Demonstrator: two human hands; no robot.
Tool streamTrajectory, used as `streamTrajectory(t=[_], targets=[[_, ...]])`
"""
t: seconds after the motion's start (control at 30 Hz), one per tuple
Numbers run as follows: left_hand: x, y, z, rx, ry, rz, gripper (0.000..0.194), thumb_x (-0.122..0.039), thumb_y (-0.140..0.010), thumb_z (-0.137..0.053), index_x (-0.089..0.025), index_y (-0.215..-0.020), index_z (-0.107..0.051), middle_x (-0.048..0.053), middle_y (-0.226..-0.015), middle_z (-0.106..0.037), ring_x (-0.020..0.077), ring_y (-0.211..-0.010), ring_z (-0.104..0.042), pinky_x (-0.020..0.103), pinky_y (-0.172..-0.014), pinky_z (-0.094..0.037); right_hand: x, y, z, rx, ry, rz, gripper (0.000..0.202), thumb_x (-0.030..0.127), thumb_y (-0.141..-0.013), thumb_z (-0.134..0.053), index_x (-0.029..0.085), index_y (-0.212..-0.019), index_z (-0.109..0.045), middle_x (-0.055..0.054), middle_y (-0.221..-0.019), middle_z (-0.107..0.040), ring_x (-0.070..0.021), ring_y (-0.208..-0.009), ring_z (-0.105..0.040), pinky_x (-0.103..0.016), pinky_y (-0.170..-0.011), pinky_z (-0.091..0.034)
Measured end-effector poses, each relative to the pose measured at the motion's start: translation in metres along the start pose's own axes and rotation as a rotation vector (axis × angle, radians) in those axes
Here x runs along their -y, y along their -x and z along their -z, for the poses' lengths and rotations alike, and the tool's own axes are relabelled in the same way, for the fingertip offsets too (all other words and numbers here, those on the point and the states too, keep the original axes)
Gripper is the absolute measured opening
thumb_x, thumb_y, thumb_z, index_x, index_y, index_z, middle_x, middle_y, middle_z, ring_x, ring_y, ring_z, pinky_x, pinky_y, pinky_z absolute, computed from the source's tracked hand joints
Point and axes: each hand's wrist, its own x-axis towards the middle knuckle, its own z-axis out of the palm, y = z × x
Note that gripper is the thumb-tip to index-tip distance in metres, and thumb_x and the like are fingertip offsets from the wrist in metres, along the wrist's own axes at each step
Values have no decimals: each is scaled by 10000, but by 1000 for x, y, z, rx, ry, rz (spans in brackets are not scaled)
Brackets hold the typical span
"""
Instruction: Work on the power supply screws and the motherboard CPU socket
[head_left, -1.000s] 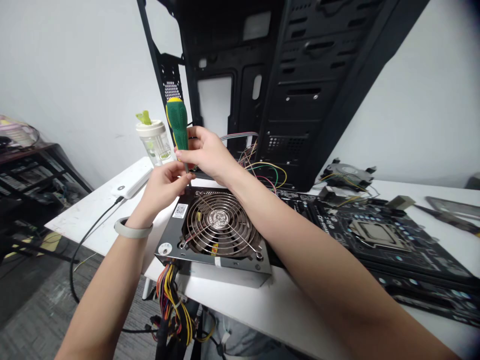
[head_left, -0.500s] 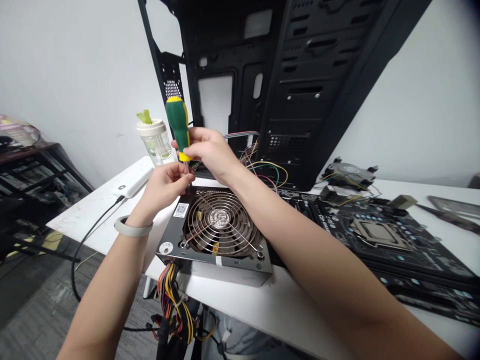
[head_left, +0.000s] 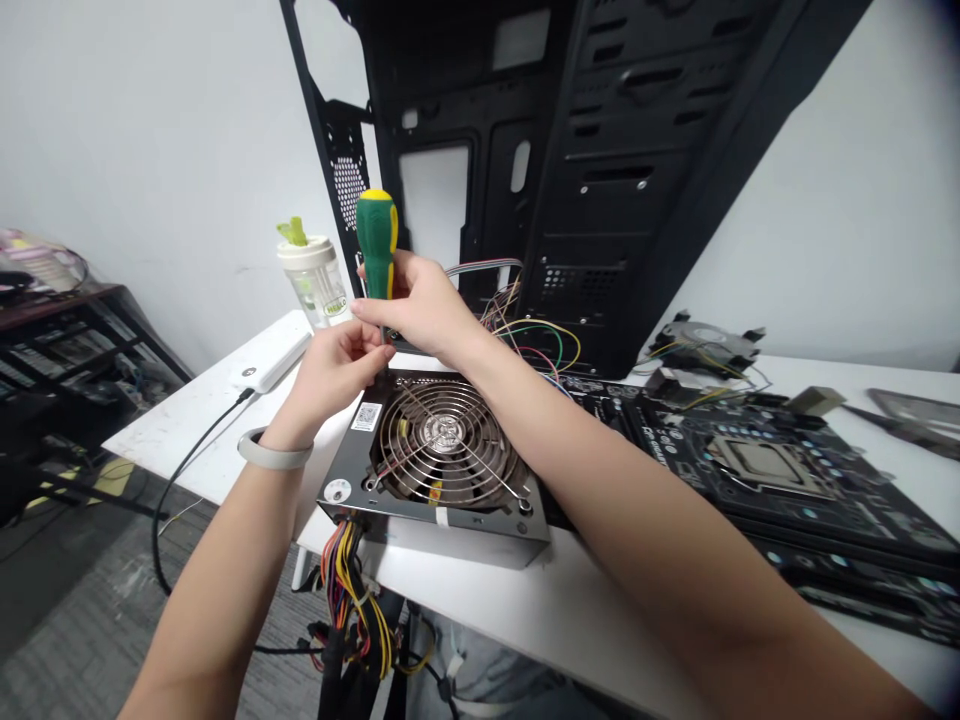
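Note:
A green and yellow screwdriver (head_left: 376,238) stands nearly upright over the back left corner of a power supply (head_left: 442,540). My right hand (head_left: 421,305) is closed around the lower part of its handle. Pinched near the shaft's lower end are the fingers of my left hand (head_left: 341,370), just above that corner. The tip is hidden behind my fingers, so contact with a screw does not show. The power supply lies with its round fan grille (head_left: 444,433) facing up, and a bundle of coloured cables (head_left: 356,600) hangs from its front over the table edge.
Behind my hands stands a black computer case (head_left: 600,220). To the right lie a motherboard (head_left: 765,465) and a loose fan (head_left: 701,345). A clear cup (head_left: 319,285) and a white power strip (head_left: 274,362) are at the left on the white table (head_left: 187,420).
The screwdriver has gone from leaning left to nearly upright, its handle swinging to the right. My right hand's grip on the handle has shifted. My left hand stays at the shaft.

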Motion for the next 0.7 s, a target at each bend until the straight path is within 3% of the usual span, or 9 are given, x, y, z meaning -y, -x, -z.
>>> streamTrajectory(t=[0.17,0.33,0.43,0.57,0.7], targets=[[-5,2,5,33,-44,-10,185,-301,-760,-641,-181,-660,-543,-44,-527,-510,82,-431,-422,212,-437,-321,0,-1,0,50,-104,-67,262,-37,-682,-472,149,-837,-568,23,-739,-596,-131,-686,-568,-280,-649,-526],[-4,2,8,69,-53,-18,174,-331,-766,-620,-166,-719,-597,9,-641,-615,95,-459,-448,233,-456,-349,-3,0,0,103,-106,-91,264,3,-737,-548,155,-951,-573,7,-810,-636,-115,-517,-507,-299,-495,-483],[-2,1,5,53,-44,-33,200,-359,-760,-631,-170,-720,-582,-9,-625,-560,100,-492,-437,233,-464,-342,-5,0,2,67,-36,-80,196,30,-754,-628,163,-879,-557,24,-743,-597,-132,-552,-531,-349,-604,-546],[3,-1,1,2,-29,-44,253,-351,-725,-668,-195,-658,-481,-42,-585,-479,88,-496,-401,221,-465,-319,-6,-1,2,7,66,-28,248,16,-703,-696,168,-806,-530,38,-769,-585,-146,-763,-605,-346,-847,-552],[5,-1,3,22,-39,-39,289,-331,-733,-660,-208,-608,-430,-55,-502,-434,91,-461,-384,224,-454,-302,-3,0,1,32,109,-51,247,74,-698,-735,161,-822,-540,22,-813,-604,-151,-808,-601,-364,-911,-528]])
